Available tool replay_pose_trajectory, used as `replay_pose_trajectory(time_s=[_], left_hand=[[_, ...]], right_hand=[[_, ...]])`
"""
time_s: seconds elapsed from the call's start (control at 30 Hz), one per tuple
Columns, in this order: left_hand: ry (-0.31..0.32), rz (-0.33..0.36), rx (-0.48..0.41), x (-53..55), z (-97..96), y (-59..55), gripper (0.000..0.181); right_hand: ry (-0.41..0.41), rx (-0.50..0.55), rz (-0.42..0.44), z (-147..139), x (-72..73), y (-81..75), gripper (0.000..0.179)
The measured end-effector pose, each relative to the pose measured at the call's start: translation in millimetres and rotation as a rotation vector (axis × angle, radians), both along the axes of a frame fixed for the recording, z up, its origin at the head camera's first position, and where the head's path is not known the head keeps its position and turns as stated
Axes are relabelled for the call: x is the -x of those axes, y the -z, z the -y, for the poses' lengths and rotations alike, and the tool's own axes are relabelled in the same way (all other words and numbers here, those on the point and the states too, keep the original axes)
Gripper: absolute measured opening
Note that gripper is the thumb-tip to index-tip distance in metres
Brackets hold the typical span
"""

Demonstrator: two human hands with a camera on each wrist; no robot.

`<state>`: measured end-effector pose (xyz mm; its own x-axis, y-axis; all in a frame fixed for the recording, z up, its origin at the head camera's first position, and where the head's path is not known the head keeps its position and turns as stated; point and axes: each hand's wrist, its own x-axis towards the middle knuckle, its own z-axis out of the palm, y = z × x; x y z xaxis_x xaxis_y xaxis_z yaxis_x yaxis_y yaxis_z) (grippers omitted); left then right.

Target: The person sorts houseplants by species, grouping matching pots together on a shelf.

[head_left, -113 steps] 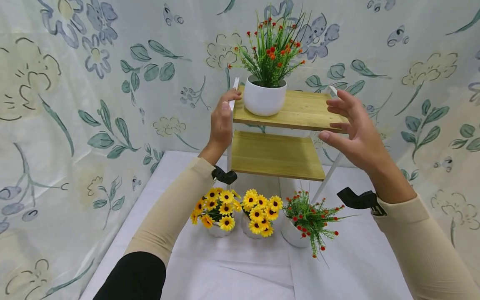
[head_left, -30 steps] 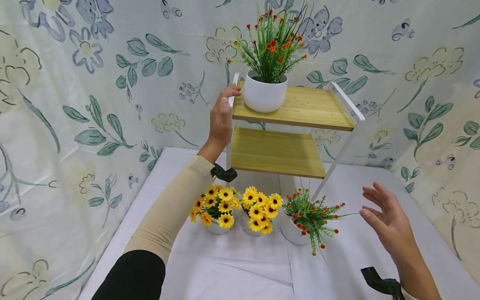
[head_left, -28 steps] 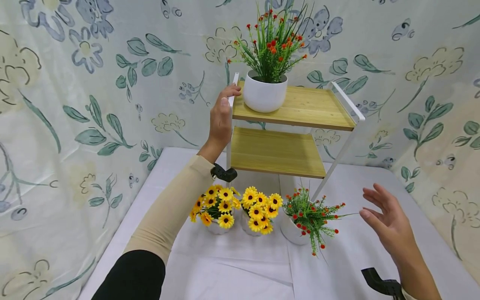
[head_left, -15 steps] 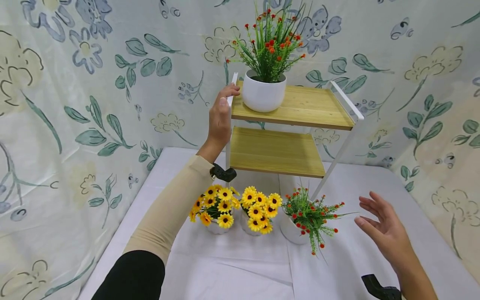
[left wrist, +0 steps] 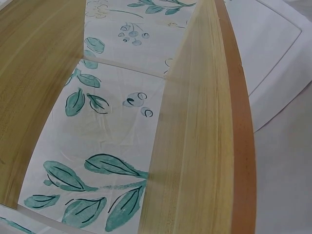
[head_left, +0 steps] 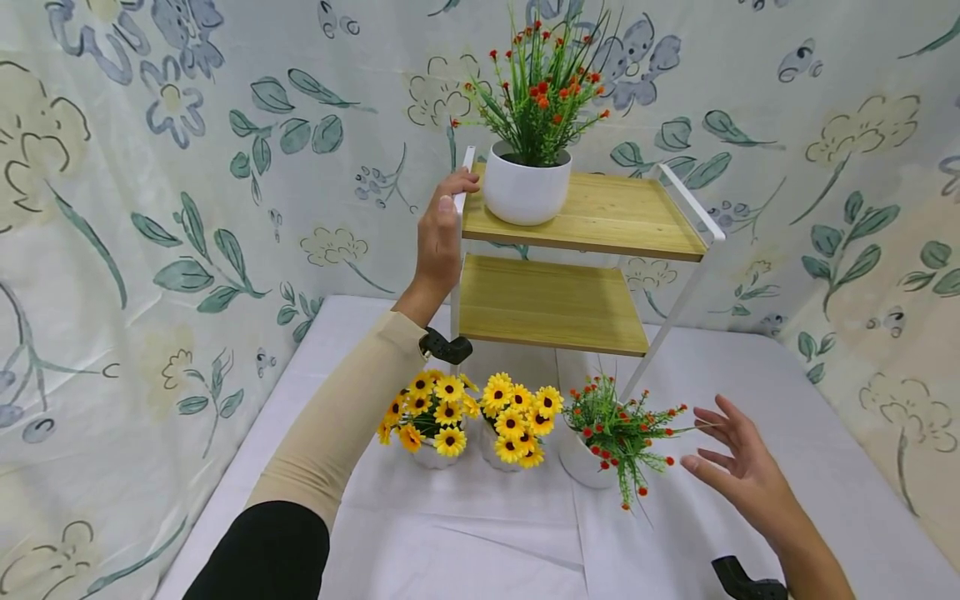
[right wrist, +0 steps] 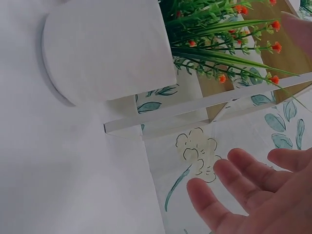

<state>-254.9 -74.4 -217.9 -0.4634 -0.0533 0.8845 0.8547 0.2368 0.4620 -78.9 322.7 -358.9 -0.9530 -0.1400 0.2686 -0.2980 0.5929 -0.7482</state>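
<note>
Head view: white pot, red blooms; left grip holds shelf, right grip wide.

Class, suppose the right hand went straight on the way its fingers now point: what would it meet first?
The right hand would likely meet the lower red-flowered plant first, though the depth between them is unclear.

Soft, even light fills the head view; grey shadow dulls the white tablecloth beneath the lower shelf, mid-frame; the left wrist view is pale and slightly soft, the edge of a wooden board bowing at right; the right wrist view is dimmer and greyer, shadow hugging the white pot at upper left.
</note>
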Motion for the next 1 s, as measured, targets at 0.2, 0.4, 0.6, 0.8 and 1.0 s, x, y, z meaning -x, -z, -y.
replay_pose_trajectory(time_s=[0.2, 0.4, 0.6, 0.8, 1.0], left_hand=[[0.003, 0.005, 0.0, 1.0, -0.6, 0.4, 0.047], [0.004, -0.006, -0.001, 2.4, -0.3, 0.2, 0.047], [0.003, -0.019, 0.0, 5.2, -0.3, 1.1, 0.047], [-0.028, -0.01, 0.009, 25.9, 2.5, 13.2, 0.049], [-0.016, -0.028, 0.011, 33.4, 5.1, 18.0, 0.05]], right_hand=[[-0.04, -0.022, 0.019, 5.9, 1.4, 6.1, 0.098], [-0.083, -0.024, 0.025, 9.7, 2.7, 13.5, 0.096], [-0.075, -0.045, 0.083, 15.1, 5.2, 20.9, 0.092], [-0.066, -0.068, 0.166, 20.8, 7.8, 26.3, 0.089], [-0.093, -0.01, 0.199, 26.6, 9.8, 32.4, 0.086]])
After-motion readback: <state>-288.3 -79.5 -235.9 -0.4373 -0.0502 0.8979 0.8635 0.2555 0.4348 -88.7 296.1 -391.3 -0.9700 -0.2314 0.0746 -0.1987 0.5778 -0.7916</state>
